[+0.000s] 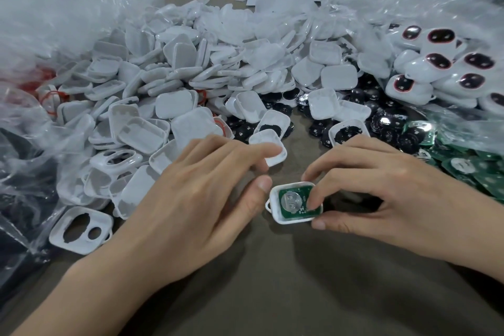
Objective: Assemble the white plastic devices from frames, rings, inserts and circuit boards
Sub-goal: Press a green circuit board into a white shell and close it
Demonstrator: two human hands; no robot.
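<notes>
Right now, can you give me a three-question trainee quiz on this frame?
1. True or false: the green circuit board already sits in the white frame.
2. The right hand presses a fingertip on: A a red ring, B the board, C the phone.
3. Fill in: the loose white cover lies under the ____ hand's fingertips.
Key: 1 true; 2 B; 3 left.
</notes>
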